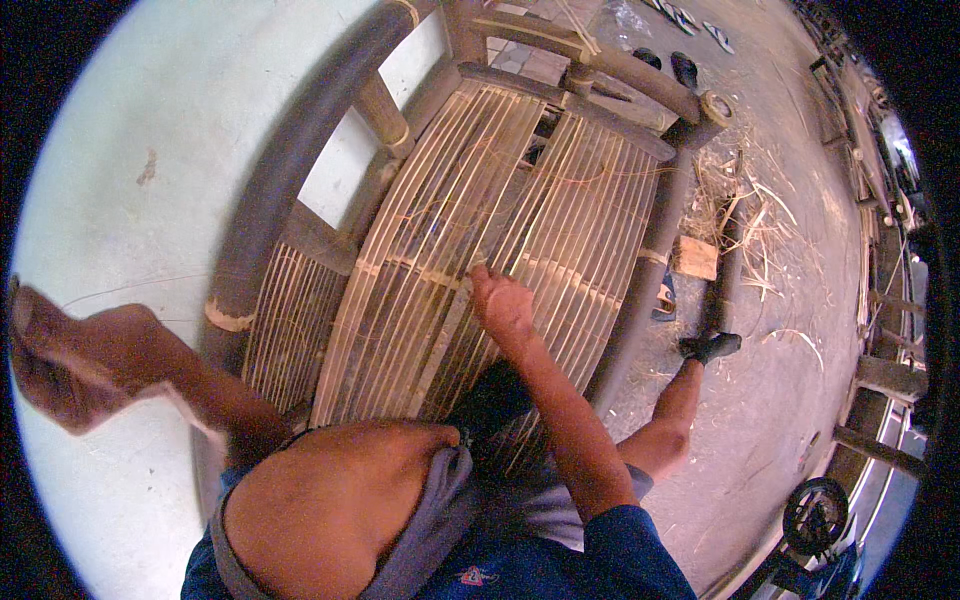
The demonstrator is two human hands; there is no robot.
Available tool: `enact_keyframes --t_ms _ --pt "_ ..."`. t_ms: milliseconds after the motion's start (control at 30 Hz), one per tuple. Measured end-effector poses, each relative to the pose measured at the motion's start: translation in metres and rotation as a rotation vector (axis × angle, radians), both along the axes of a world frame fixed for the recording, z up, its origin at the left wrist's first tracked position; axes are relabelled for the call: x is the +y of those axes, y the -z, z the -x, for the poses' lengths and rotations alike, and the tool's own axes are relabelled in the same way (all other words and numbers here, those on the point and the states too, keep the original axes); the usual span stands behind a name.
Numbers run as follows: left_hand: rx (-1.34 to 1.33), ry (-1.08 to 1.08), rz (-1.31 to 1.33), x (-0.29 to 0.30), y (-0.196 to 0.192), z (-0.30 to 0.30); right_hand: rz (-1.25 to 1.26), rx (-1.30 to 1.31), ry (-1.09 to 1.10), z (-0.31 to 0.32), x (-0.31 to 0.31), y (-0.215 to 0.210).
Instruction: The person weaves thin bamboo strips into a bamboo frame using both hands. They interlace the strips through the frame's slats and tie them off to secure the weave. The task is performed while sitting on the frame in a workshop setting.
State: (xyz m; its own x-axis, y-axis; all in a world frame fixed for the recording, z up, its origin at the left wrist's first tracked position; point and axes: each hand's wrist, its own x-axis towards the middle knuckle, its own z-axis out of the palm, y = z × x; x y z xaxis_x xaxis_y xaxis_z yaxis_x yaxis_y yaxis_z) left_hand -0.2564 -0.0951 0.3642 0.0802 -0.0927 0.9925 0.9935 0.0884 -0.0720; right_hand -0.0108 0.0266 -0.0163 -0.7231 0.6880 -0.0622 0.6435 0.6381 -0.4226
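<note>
A bare knee [325, 500] juts up in front of me, nearest of all, edged by grey shorts [445, 500], as a person in a navy top works at a pale-slatted bench. R hand [503, 305] sits mid-seat on the slats [590, 190], its fingers drawn in narrow (what they pinch, if anything, I can't tell). L hand [75, 365] is raised well apart, out past the bench's L side, a thin strand [120, 291] running near it; fingers bent, hold unclear. Slats lie lengthwise inside a thick dark frame [285, 150], w/ thin reddish strands [470, 205] across them. Beyond the R rail: a wood block [697, 258], loose pale strips [760, 210] on the floor, then, farther back, dark shoes [684, 69] & slippers [718, 38].
</note>
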Motion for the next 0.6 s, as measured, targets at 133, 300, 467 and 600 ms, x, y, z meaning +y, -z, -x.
enact_keyframes --t_ms 133,300,467,600 --pt "-0.138 -0.046 -0.094 0.024 0.011 -0.014 0.383 0.32 0.075 -0.019 0.022 0.007" --pt "-0.2 -0.124 -0.185 0.023 0.018 -0.016 0.948 0.612 0.413 -0.066 0.029 -0.019" --pt "-0.055 -0.042 0.06 0.006 0.004 -0.004 0.981 0.708 0.608 -0.113 0.03 -0.04" --pt "-0.171 -0.741 0.137 -0.009 -0.011 -0.009 0.761 0.625 0.66 -0.141 0.03 -0.033"
